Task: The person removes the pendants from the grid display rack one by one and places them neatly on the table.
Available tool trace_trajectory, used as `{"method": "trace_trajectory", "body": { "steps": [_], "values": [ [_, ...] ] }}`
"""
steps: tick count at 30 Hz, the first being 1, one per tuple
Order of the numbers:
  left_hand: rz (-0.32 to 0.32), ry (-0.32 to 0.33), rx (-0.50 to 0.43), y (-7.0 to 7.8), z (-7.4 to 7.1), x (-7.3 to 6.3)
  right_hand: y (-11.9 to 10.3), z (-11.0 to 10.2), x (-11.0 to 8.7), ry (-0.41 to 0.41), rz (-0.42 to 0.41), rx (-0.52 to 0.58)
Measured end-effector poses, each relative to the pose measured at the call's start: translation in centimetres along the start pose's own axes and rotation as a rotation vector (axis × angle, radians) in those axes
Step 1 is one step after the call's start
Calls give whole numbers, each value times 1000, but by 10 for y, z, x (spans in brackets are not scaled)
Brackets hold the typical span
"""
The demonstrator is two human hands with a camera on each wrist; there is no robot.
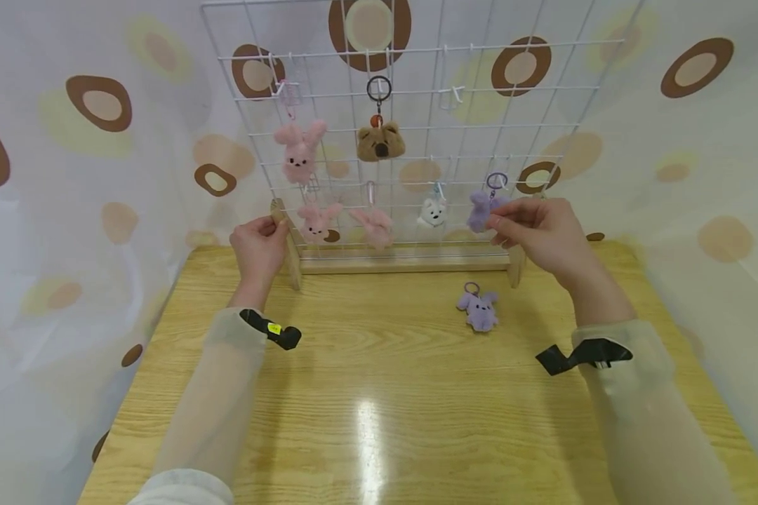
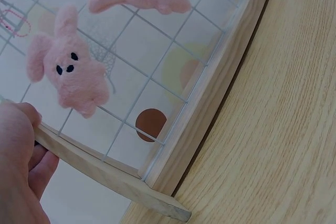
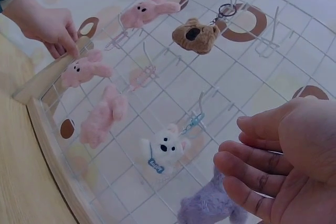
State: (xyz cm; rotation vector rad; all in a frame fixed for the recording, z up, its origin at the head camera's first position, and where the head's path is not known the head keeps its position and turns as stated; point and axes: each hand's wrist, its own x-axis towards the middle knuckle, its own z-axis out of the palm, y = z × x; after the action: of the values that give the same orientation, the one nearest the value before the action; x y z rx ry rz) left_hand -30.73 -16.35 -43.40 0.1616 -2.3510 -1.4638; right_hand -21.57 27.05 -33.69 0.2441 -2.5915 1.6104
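Note:
My left hand (image 1: 260,245) grips the wooden side post (image 1: 288,242) of a white wire grid rack, thumb and fingers on either side. At the right end of the rack hangs a purple plush keychain (image 1: 479,212) from a ring on a hook. My right hand (image 1: 540,228) is right beside it; in the right wrist view its fingers (image 3: 252,177) are loosely bent and overlap the plush, with a gap between thumb and fingers. A second purple plush keychain (image 1: 481,312) lies face up on the table in front of the rack.
On the grid (image 1: 417,128) hang a pink bunny (image 1: 300,156), a brown bear head (image 1: 381,142), a smaller pink bunny (image 1: 316,223), a pink plush turned away (image 1: 375,226) and a white bear (image 1: 432,212). An unoccupied hook (image 1: 453,97) sticks out upper right. The rack stands on a wooden table (image 1: 354,337) before a patterned curtain.

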Motion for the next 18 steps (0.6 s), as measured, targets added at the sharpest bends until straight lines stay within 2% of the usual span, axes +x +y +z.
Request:
{"method": "trace_trajectory", "body": {
  "steps": [13,18],
  "values": [
    [-13,-12,3,1,-1,1,-33,6,17,-13,-38,30],
    [-15,-14,5,0,-1,1,-45,10,24,-28,-32,2]
  ]
}}
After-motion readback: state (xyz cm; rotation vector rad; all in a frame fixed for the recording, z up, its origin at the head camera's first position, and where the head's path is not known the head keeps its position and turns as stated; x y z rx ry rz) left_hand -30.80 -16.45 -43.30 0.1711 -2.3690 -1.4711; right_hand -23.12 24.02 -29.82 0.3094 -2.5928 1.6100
